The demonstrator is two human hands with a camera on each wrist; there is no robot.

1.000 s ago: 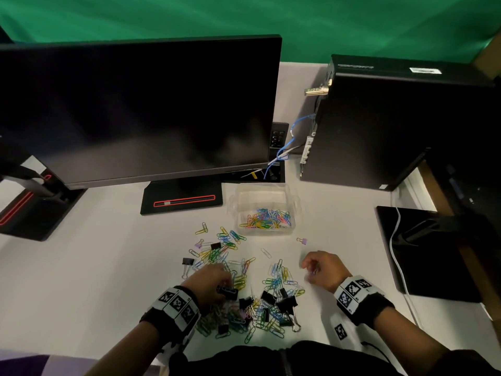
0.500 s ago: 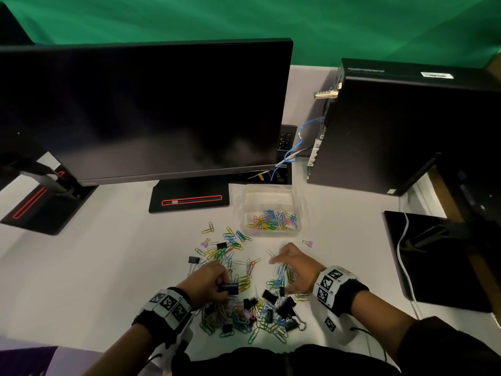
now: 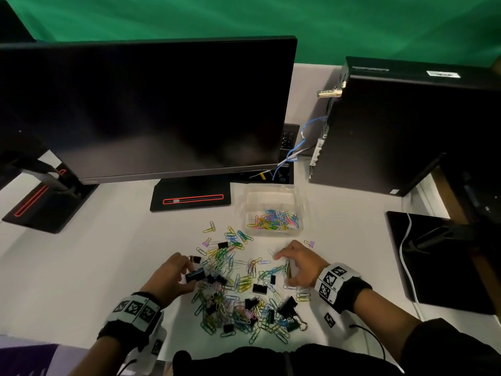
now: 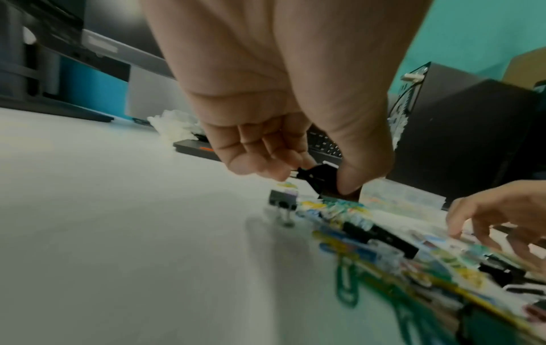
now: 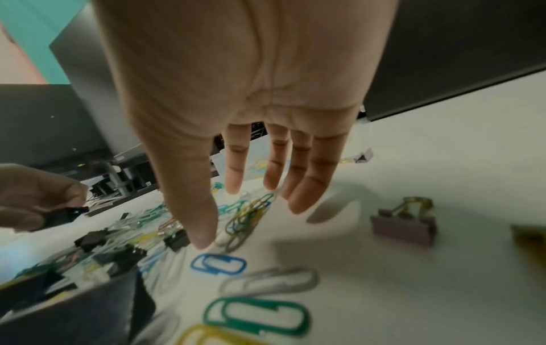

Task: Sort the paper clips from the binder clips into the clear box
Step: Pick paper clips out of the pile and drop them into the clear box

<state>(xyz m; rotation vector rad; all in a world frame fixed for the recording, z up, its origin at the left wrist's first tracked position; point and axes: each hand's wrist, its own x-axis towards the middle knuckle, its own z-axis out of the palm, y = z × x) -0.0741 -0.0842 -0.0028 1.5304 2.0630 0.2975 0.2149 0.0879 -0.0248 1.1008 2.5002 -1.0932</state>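
Head view: a heap of paper clips and black binder clips lies on the white desk, in front of the clear box. The box sits just beyond the heap, right of the monitor stand, and holds a layer of coloured paper clips. The left hand is at the heap's left edge, thumb and fingers pinching a black clip. The right hand hangs over the heap's right edge, fingers spread and bent down toward a bunch of paper clips. A lilac clip lies alone beside the box's near right corner. A computer tower stands to the right.

Left wrist view: the left hand has its thumb pressed on the black clip, fingers curled behind it, just above the heap. The right hand reaches in from the right.

Right wrist view: the right hand is open, fingers straight and apart, holding nothing, the thumb tip near a tangle of paper clips. A lilac binder clip lies to the right.
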